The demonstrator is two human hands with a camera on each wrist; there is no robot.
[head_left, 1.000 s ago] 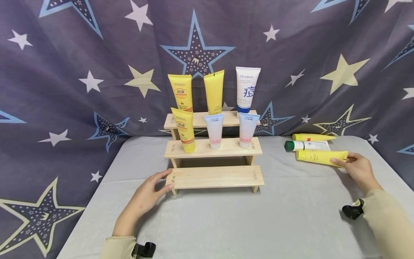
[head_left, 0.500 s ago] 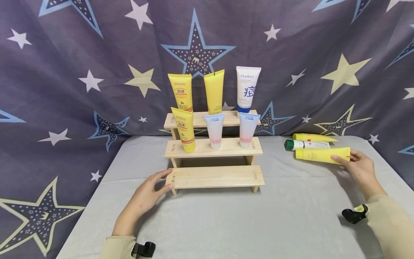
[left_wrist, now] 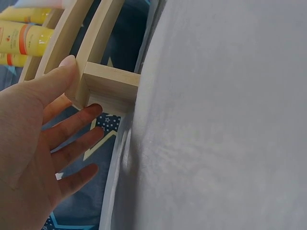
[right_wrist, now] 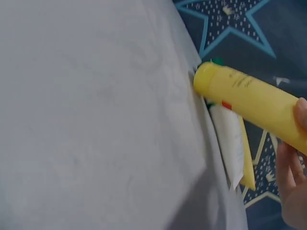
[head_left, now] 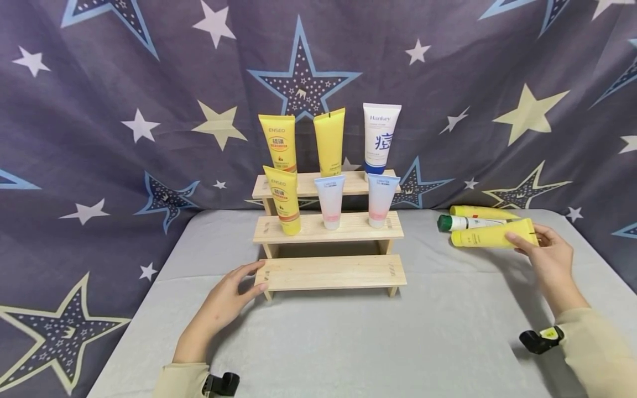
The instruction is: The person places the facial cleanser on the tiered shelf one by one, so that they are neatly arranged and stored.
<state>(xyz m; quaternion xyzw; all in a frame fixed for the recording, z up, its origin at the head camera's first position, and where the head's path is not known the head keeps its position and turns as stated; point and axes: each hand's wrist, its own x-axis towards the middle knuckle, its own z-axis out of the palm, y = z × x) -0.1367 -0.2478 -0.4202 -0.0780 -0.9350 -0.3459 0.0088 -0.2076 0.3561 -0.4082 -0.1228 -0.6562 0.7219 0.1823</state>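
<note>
At the right, my right hand point(head_left: 553, 261) pinches the flat end of a yellow squeeze tube point(head_left: 487, 235), thumb on the near face. Its flat end is raised, and its cap points left. Behind it lie a white tube point(head_left: 475, 223) with a green cap and another yellow tube point(head_left: 480, 211), both partly hidden. My left hand point(head_left: 224, 296) holds the left end of the lowest step of a three-step wooden display stand point(head_left: 330, 273). In the left wrist view, its thumb and index finger are at the step's end and the other fingers point(left_wrist: 79, 179) are spread.
On the top step stand two yellow tubes point(head_left: 329, 141) and a white and blue tube point(head_left: 381, 135). The middle step bears a yellow tube point(head_left: 283, 202) and two pale pink-and-blue tubes point(head_left: 330, 202). A starry cloth point(head_left: 174, 83) hangs behind the grey-covered table point(head_left: 348, 342).
My right hand has lifted the flat end of the near yellow tube, which now tilts up and overlaps the white tube more. The left hand and the stand have stayed put.
</note>
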